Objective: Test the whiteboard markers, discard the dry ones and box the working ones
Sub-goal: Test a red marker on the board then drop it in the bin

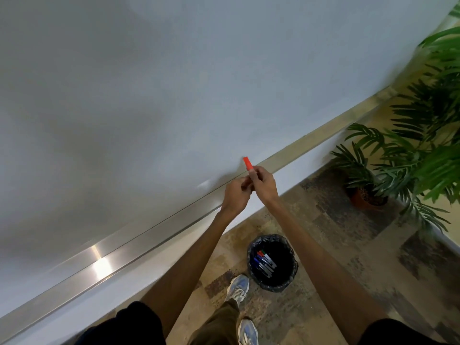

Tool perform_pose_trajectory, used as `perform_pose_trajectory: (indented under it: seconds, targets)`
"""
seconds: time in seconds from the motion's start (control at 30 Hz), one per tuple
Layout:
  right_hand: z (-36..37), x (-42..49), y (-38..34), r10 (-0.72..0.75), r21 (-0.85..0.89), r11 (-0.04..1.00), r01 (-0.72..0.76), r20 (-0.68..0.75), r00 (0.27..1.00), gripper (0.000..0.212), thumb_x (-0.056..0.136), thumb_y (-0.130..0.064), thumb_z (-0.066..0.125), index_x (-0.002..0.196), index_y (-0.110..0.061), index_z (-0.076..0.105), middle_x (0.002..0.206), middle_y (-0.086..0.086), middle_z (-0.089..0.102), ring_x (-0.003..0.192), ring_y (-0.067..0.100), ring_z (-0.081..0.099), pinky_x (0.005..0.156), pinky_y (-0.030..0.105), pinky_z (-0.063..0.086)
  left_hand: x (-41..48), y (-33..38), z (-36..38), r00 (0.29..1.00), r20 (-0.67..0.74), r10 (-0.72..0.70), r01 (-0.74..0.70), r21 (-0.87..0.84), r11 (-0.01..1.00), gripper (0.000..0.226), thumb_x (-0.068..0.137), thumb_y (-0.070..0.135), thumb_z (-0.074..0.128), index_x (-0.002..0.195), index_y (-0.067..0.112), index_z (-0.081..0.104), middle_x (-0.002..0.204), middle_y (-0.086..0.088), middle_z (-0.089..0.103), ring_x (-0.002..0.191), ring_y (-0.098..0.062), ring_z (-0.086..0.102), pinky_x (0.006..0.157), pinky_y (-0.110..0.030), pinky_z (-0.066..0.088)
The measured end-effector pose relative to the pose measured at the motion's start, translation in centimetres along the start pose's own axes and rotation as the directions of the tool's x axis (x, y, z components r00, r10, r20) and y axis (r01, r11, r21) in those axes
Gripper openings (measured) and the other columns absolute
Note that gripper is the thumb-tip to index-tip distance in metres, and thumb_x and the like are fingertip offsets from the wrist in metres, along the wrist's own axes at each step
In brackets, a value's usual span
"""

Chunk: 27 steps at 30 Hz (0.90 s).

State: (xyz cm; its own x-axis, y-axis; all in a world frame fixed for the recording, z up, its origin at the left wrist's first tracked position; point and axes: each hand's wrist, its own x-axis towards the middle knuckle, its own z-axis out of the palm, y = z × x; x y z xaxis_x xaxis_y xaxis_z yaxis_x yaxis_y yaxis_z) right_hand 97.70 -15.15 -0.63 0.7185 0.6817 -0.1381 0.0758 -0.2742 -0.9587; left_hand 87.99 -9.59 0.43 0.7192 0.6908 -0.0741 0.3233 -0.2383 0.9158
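Two hands meet just above the middle of the view, in front of the lower edge of the whiteboard (174,83). The right hand (265,185) grips a red marker (247,163), whose red end sticks out toward 11 o'clock beyond the fingers. The left hand (236,194), at 9 o'clock of the right, has its fingers curled in against the marker's lower end and, as far as the view shows, pinches it. Whether the red end is a cap or the barrel's tail is too small to tell. No fresh stroke shows on the board near the hands, so this looks like uncapping ahead of the test, though it could equally be recapping. The next move probably calls for a firm pull apart along the marker's length, then a short stroke on the bare board at 12 o'clock of the hands. A faint line would send the marker down to the bin (271,286), which stands on the floor at 6 o'clock and already holds several discarded markers (263,261), so the task seems well under way. No box shows anywhere in view. A metal tray (124,247) runs below the board from 8 o'clock to 2 o'clock, and a potted plant (410,158) stands at 3 o'clock.
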Motion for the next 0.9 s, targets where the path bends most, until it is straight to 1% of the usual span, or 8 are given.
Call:
perform_pose_trajectory:
  seconds: [0.1,0.2,0.33,0.43,0.53,0.63,0.8,0.9]
  targets:
    - [-0.4,-1.2,-0.6,-0.095,-0.142,0.984,0.104,0.067,0.993,0.02,0.1,-0.024,0.055,0.115,-0.015,0.064,0.081,0.004,0.07,0.069,0.014,0.062,0.062,0.021,0.047,-1.3,0.3,-1.5,0.99,-0.139,-0.021,0.038,0.12,0.992,0.016,0.094,0.018,0.059,0.081,0.011,0.063,0.066,0.005,0.061,0.061,-0.012,0.057,0.059,-0.029,0.042]
    - [-0.7,-2.5,-1.6,-0.149,-0.309,0.931,0.196,0.17,0.974,0.022,0.098,-0.029,0.058,0.116,-0.018,0.066,0.08,0.001,0.068,0.069,0.015,0.06,0.062,0.025,0.044,-3.0,0.1,-3.7,0.969,-0.243,0.037,0.017,0.216,0.976,0.013,0.094,0.018,0.06,0.101,0.012,0.051,0.092,0.001,0.061,0.076,-0.017,0.061,0.067,-0.037,0.053]
    - [-0.4,-4.7,-3.1,-0.2,-0.433,0.845,0.313,0.287,0.937,0.03,0.098,-0.04,0.057,0.115,-0.019,0.069,0.093,-0.003,0.07,0.085,0.016,0.064,0.073,0.033,0.051,-5.1,0.1,-6.2,0.979,-0.066,0.19,-0.136,0.479,0.867,0.037,0.1,0.012,0.053,0.136,0.013,0.047,0.133,-0.007,0.05,0.104,-0.026,0.062,0.086,-0.038,0.052]
    - [-0.3,-6.8,-4.1,-0.253,-0.497,0.757,0.423,0.375,0.892,0.031,0.098,-0.045,0.052,0.112,-0.024,0.07,0.106,-0.003,0.073,0.099,0.017,0.067,0.081,0.039,0.055,-6.7,0.2,-7.6,0.967,0.065,0.245,-0.231,0.62,0.75,0.028,0.103,0.013,0.045,0.129,0.014,0.055,0.123,-0.007,0.053,0.099,-0.027,0.061,0.075,-0.031,0.044]
    - [-0.1,-9.0,-4.9,-0.301,-0.558,0.646,0.521,0.441,0.846,0.027,0.1,-0.04,0.049,0.111,-0.024,0.067,0.106,-0.002,0.07,0.098,0.02,0.065,0.08,0.039,0.054,-9.0,0.1,-8.8,0.949,0.146,0.28,-0.301,0.685,0.663,0.023,0.103,0.013,0.042,0.12,0.016,0.057,0.106,-0.003,0.054,0.089,-0.025,0.06,0.071,-0.033,0.045]
    - [0.6,-11.1,-5.6,-0.351,-0.585,0.545,0.601,0.492,0.797,0.025,0.101,-0.033,0.049,0.114,-0.017,0.064,0.104,0.002,0.07,0.092,0.024,0.065,0.072,0.035,0.05,-11.4,0.3,-9.9,0.948,0.133,0.29,-0.291,0.731,0.618,0.024,0.103,0.013,0.044,0.123,0.015,0.058,0.104,-0.004,0.058,0.09,-0.026,0.061,0.072,-0.036,0.046]
    - [1.8,-14.2,-6.9,-0.466,-0.605,0.333,0.723,0.561,0.684,0.031,0.102,-0.038,0.045,0.114,-0.019,0.066,0.086,0.002,0.073,0.077,0.027,0.067,0.06,0.029,0.038,-15.6,0.2,-11.9,0.957,0.074,0.28,-0.237,0.756,0.61,0.027,0.102,0.01,0.042,0.124,0.011,0.058,0.109,-0.009,0.061,0.094,-0.031,0.062,0.074,-0.039,0.045]
    - [2.6,-15.4,-8.0,-0.47,-0.599,0.273,0.753,0.6,0.648,0.034,0.102,-0.042,0.044,0.111,-0.019,0.067,0.077,0.004,0.071,0.073,0.029,0.067,0.06,0.028,0.034,-17.8,0.6,-13.0,0.958,0.056,0.282,-0.224,0.761,0.609,0.027,0.1,0.006,0.041,0.122,0.008,0.057,0.11,-0.011,0.061,0.092,-0.034,0.061,0.074,-0.038,0.042]
